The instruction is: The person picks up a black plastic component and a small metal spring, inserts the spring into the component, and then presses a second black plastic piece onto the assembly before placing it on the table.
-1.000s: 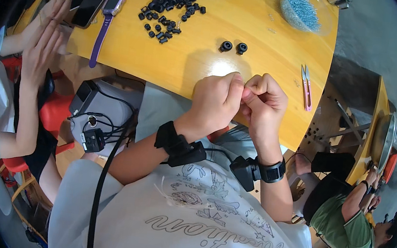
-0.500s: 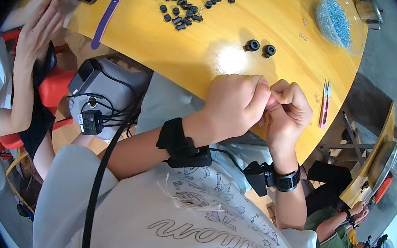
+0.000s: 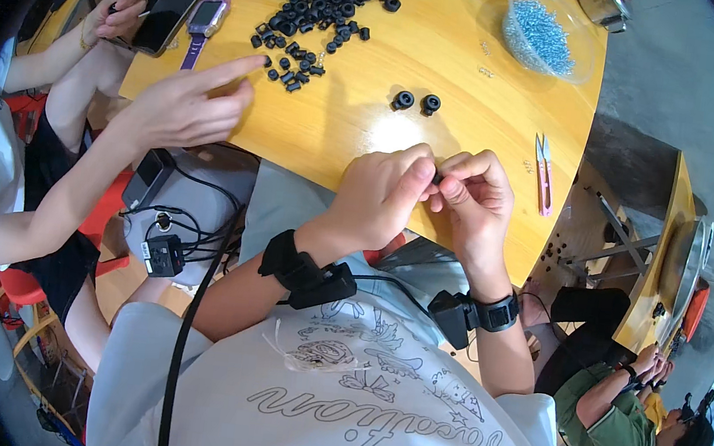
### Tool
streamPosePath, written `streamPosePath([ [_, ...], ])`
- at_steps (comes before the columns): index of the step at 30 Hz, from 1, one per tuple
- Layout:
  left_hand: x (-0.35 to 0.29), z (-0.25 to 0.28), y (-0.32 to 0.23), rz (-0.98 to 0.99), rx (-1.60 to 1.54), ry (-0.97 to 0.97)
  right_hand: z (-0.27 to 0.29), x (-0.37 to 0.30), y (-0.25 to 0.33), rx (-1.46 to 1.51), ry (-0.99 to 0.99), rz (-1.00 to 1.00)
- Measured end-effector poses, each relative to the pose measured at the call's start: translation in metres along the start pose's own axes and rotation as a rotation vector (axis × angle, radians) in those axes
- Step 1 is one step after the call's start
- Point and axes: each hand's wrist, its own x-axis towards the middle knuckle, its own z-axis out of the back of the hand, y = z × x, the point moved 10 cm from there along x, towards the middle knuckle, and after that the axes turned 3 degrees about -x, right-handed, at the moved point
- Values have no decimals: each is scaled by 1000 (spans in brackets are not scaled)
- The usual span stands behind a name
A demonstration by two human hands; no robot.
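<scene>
My left hand [image 3: 375, 192] and my right hand [image 3: 480, 204] meet just above the near edge of the table. Between their pinched fingertips is a small black part [image 3: 437, 178], mostly covered by the fingers. It looks like the loose black pieces on the table, though its exact kind is too hidden to tell. Beyond my hands, two black round parts with holes [image 3: 403, 100] stand side by side. Farther back and left lies a pile of small black cylindrical pieces [image 3: 324, 12].
A clear bowl [image 3: 582, 72] of blue beads [image 3: 540, 37] sits far right. Pink-handled snips [image 3: 544, 178] lie near the right edge. At left, a co-worker's hand [image 3: 190, 107] reaches to the pile, near a purple-strapped watch [image 3: 208, 16] and a phone [image 3: 179, 5]. Cables [image 3: 189, 226] hang below.
My hands have loosened from a tight clasp, and the black part now shows between the fingertips. The co-worker's hands have parted, one reaching to the pile. The whole view has shifted slightly.
</scene>
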Motion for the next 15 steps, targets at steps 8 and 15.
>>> streamPosePath([
  [8, -5, -1, -13, 7, 522, 13, 17, -13, 16, 84, -191, 42],
  [15, -6, -5, -43, -111, 640, 29, 19, -28, 30, -57, -214, 56],
])
